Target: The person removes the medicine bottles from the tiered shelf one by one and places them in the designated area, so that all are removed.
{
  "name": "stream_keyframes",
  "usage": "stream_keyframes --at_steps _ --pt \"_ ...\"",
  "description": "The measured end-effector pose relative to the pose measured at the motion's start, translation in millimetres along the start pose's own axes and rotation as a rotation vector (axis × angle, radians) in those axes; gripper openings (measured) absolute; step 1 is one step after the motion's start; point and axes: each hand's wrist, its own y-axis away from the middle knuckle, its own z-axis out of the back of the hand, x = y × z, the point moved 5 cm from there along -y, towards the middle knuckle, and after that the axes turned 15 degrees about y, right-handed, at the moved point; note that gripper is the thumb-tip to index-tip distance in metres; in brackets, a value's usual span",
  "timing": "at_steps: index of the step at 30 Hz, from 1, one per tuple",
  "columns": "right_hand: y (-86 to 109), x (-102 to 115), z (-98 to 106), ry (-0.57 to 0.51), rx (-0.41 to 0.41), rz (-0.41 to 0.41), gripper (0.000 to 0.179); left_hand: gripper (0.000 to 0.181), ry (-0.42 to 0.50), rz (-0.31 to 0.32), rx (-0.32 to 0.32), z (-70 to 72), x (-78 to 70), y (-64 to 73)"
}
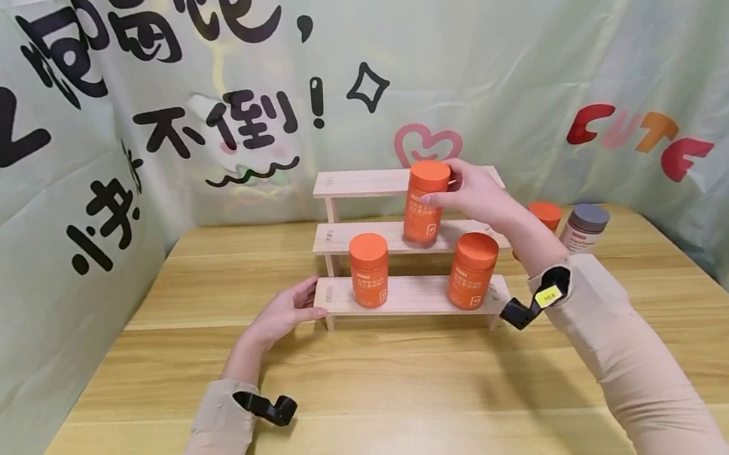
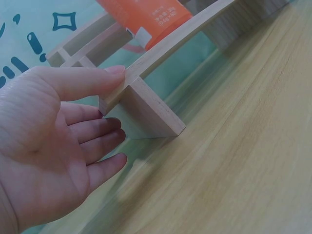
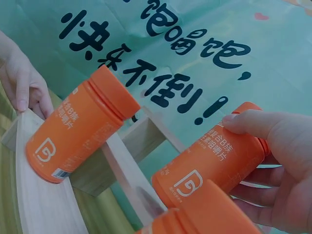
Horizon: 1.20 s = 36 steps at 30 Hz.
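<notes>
A three-tier wooden shelf (image 1: 414, 293) stands on the table. My right hand (image 1: 476, 187) grips an orange bottle (image 1: 422, 205) at the middle tier, thumb on one side and fingers round the other, as the right wrist view also shows. On the lowest tier sit two more orange bottles, one toward the left (image 1: 370, 272) and one toward the right (image 1: 474, 272). At the shelf's left end, my left hand (image 1: 286, 313) pinches the corner of the lowest tier, its thumb (image 2: 114, 70) on top and a finger beneath.
Behind the right forearm stand another orange bottle (image 1: 546, 214) and a white bottle with a grey-purple lid (image 1: 584, 227). A printed pale cloth (image 1: 493, 52) hangs behind and beside the wooden table (image 1: 386, 407).
</notes>
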Motion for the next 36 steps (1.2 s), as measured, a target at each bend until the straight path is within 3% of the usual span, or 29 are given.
stream_keyframes --at_steps 13,36 --pt "14.4 -12 22 -0.029 -0.029 -0.012 0.063 0.077 0.007 -0.005 0.01 -0.7 -0.1 -0.2" --pt "43.5 -59 55 0.039 -0.074 -0.109 0.076 0.076 0.013 -0.007 0.014 -0.1 0.2 0.1"
